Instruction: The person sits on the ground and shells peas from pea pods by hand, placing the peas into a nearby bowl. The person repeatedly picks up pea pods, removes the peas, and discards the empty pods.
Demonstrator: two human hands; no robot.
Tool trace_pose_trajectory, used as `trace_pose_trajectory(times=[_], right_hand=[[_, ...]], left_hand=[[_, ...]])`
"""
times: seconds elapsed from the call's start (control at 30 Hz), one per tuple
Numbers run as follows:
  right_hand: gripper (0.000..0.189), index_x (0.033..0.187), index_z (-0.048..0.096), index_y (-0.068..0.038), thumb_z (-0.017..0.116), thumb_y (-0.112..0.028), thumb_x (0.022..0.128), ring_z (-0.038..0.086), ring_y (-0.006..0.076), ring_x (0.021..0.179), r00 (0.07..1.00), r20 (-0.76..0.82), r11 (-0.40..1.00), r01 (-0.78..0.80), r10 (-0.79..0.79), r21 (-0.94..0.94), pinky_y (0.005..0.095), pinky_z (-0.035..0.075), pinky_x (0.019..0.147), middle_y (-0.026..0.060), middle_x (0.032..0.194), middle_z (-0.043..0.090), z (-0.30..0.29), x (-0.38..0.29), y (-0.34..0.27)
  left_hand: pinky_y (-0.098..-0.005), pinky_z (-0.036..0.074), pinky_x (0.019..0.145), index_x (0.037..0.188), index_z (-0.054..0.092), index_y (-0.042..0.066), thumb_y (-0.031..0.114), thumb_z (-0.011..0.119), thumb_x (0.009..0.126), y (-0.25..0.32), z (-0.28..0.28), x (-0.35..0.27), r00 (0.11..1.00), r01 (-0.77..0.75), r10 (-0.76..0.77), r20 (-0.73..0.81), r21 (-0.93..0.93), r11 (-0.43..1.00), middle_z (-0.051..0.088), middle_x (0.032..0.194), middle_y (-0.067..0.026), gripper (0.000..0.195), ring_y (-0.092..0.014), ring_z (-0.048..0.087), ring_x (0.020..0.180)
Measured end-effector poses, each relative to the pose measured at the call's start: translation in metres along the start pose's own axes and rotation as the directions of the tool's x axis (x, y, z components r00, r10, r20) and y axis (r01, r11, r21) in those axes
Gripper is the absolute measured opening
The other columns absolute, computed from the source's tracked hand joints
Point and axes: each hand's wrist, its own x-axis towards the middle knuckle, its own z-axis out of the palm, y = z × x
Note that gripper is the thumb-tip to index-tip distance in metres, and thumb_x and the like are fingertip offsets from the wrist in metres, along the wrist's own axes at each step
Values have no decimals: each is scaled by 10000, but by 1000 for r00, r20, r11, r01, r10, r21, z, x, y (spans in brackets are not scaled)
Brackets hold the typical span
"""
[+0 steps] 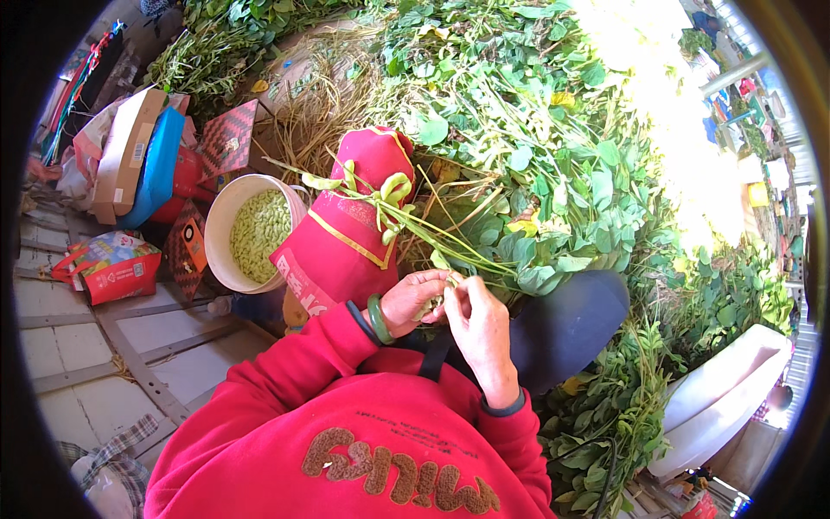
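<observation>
My left hand [412, 300], with a green bangle at the wrist, is curled around some green pods or beans [429, 307] partly hidden by its fingers. My right hand [480, 327] meets it in front of my lap, thumb and fingers pinching a green pod [452, 279] at the left fingertips. Just beyond both hands, a cut green bean stalk [447, 248] bearing plump pods [395, 188] lies slantwise across my red-covered leg [343, 253]. Left of that leg, a whitish plastic bucket [216, 235] holds many shelled pale green beans [260, 235].
Heaped leafy bean plants [493, 123] fill the ground ahead and right. At left stand a cardboard box [128, 152], a blue container [157, 165], a red printed bag [123, 267] and a red-black patterned box [228, 139]. A white foam box [720, 396] lies at lower right.
</observation>
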Motion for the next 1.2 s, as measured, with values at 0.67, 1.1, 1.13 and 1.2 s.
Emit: trace_pose_trajectory(times=[0.67, 1.1, 1.13, 1.2], right_hand=[[121, 887, 460, -35, 536, -128, 876, 569, 433, 692, 982, 144, 986, 135, -120, -98, 477, 439, 554, 219, 719, 582, 30, 66, 9], [89, 912, 463, -77, 489, -125, 841, 598, 374, 595, 974, 99, 963, 216, -202, -160, 457, 476, 521, 143, 751, 557, -8, 63, -20], [131, 941, 473, -79, 507, -114, 819, 602, 363, 590, 967, 111, 955, 244, -227, -170, 453, 481, 520, 140, 755, 554, -16, 64, -27], [194, 991, 515, -86, 549, -87, 800, 616, 326, 609, 947, 62, 882, 317, -315, -350, 404, 497, 525, 127, 783, 572, -33, 64, -41]], left_hand=[[-184, 340, 425, 1066, 528, 15, 141, 458, 867, 29, -16, -37, 984, 174, -177, 21, 97, 980, 587, 928, -60, 246, -99, 513, 627], [-173, 340, 416, 1014, 544, -11, 135, 480, 849, 35, 4, -27, 988, 149, -151, 26, 67, 987, 553, 861, -53, 230, -69, 463, 574], [-173, 347, 420, 1008, 541, -12, 137, 483, 848, 38, 9, -25, 987, 146, -147, 62, 25, 989, 550, 859, -53, 226, -71, 467, 582], [-172, 359, 427, 999, 538, -11, 137, 488, 849, 40, 29, -19, 985, 153, -149, 89, -40, 987, 548, 860, -53, 216, -76, 477, 601]])
